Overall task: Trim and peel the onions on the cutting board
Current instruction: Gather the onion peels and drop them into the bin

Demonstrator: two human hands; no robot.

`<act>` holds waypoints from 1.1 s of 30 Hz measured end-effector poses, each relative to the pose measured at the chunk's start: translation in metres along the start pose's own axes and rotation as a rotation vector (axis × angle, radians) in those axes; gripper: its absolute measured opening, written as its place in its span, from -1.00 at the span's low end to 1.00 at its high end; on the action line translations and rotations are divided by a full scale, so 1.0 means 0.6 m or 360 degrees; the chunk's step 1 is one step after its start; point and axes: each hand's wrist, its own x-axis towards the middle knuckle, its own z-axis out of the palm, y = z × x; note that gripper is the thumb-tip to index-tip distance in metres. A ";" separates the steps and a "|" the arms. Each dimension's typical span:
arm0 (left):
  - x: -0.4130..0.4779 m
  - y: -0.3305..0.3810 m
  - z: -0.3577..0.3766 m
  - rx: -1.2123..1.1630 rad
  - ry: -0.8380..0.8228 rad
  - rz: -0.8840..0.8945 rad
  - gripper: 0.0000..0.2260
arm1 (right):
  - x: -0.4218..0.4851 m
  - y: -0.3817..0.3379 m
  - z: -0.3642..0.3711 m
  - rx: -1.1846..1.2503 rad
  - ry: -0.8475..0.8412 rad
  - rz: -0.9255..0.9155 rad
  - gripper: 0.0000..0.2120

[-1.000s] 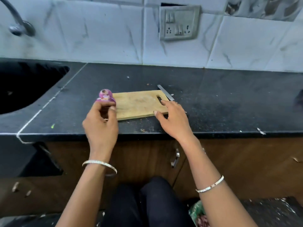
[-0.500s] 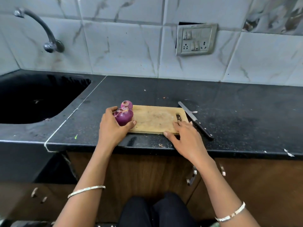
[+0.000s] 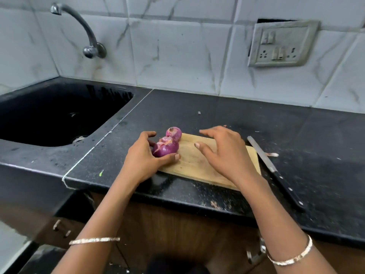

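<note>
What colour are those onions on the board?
The onions are purple-red, with pale papery skin peeling off; the head view shows it.

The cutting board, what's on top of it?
Two purple onions sit at the left end of the cutting board. The left hand holds the nearer one. The right hand is spread over the board's right part, hiding whatever lies beneath.

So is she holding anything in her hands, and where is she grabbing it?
The left hand holds the nearer onion round its left side, thumb under its front. The right hand holds nothing; it hovers over the cutting board.
</note>
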 end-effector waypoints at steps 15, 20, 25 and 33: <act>0.032 0.032 -0.011 0.0497 -0.0255 -0.0027 -0.37 | 0.141 -0.027 0.083 0.0384 -0.0670 -0.0019 -0.32; 0.034 0.050 -0.022 0.0550 -0.0410 -0.0105 -0.44 | 0.153 -0.025 0.073 0.0356 -0.0853 -0.0065 -0.32; 0.034 0.064 -0.035 0.0437 -0.0404 -0.0167 -0.41 | 0.145 -0.028 0.051 0.0506 -0.0665 0.0091 -0.47; 0.027 0.099 -0.017 0.0027 -0.0290 -0.0187 -0.34 | 0.050 0.031 -0.031 0.0611 -0.0096 0.0508 -0.51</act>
